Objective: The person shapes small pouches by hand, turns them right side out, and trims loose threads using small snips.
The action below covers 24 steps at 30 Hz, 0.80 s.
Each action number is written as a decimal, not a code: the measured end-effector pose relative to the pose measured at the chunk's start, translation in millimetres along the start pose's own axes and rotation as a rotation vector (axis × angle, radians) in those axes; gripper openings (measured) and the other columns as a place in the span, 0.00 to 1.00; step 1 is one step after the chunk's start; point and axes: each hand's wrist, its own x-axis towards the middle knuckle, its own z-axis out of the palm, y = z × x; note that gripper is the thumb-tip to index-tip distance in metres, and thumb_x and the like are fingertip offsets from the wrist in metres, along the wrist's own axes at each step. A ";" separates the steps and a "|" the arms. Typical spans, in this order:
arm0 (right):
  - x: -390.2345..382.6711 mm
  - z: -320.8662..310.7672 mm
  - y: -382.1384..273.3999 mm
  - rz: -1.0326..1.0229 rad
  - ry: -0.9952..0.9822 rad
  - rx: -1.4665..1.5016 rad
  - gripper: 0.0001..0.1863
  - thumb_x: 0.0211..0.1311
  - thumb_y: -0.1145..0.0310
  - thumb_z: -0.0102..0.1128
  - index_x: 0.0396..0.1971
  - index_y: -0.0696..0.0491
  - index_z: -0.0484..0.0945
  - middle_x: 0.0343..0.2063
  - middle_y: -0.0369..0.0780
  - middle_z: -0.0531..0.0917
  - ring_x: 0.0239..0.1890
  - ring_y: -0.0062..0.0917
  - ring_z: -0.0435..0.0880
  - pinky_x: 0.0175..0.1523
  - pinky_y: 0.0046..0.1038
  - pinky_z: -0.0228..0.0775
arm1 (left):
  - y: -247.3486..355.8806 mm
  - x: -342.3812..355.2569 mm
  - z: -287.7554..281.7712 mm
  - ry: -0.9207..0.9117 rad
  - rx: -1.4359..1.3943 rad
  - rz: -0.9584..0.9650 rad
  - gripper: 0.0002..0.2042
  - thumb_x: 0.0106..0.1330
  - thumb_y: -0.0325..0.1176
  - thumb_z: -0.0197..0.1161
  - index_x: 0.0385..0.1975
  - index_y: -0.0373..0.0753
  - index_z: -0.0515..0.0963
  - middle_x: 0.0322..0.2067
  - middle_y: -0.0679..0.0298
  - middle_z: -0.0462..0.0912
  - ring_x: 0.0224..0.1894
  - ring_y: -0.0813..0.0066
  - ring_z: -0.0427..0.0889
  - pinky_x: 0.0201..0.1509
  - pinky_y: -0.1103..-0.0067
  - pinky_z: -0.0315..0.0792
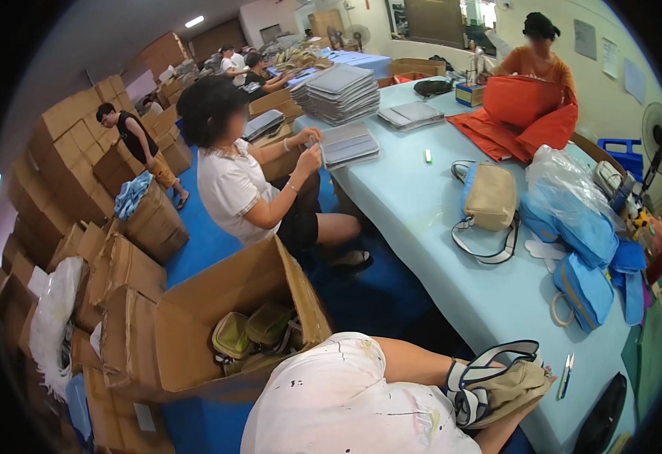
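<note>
At the lower right, close to the table edge, I hold a tan fabric bag (514,393) with a white strap edged in dark navy. My left hand (500,360) reaches in behind the looped strap and is mostly covered by it; it seems closed on the bag. From below, my right hand (530,414) grips the bag's lower side, its fingers partly hidden. A similar tan bag (490,198) with a blue side lies farther up the table. Beside my hands on the table are small snips (565,376) and a black elongated item (605,412).
An open carton (225,291) with green bags stands left of me. Blue bags (584,284) and clear plastic (573,181) crowd the table's right. A co-worker in white (233,189) sits by stacked grey panels (338,94); another handles red fabric (524,110). Stacked cartons (74,144) line the left.
</note>
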 end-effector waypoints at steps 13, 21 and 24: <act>-19.9 5.0 -11.2 0.159 -0.184 -0.068 0.22 0.69 0.58 0.43 0.54 0.57 0.70 0.49 0.40 0.79 0.47 0.27 0.80 0.50 0.30 0.74 | 49.0 -2.5 9.8 0.160 -0.157 -0.219 0.13 0.72 0.34 0.48 0.49 0.35 0.74 0.51 0.60 0.76 0.51 0.75 0.74 0.56 0.79 0.68; -42.0 23.9 -29.9 0.109 -0.157 0.199 0.20 0.70 0.60 0.42 0.48 0.60 0.73 0.43 0.46 0.80 0.43 0.31 0.81 0.50 0.35 0.75 | 47.6 11.1 10.7 0.186 -0.185 -0.533 0.14 0.72 0.34 0.48 0.49 0.35 0.74 0.52 0.60 0.75 0.52 0.74 0.74 0.57 0.79 0.68; -54.8 23.6 -27.3 0.210 -0.437 0.451 0.19 0.69 0.61 0.44 0.52 0.58 0.71 0.48 0.47 0.78 0.47 0.35 0.80 0.53 0.36 0.74 | 35.1 12.2 22.3 0.223 -0.118 -0.540 0.14 0.72 0.34 0.48 0.50 0.34 0.73 0.52 0.59 0.75 0.52 0.74 0.74 0.57 0.78 0.68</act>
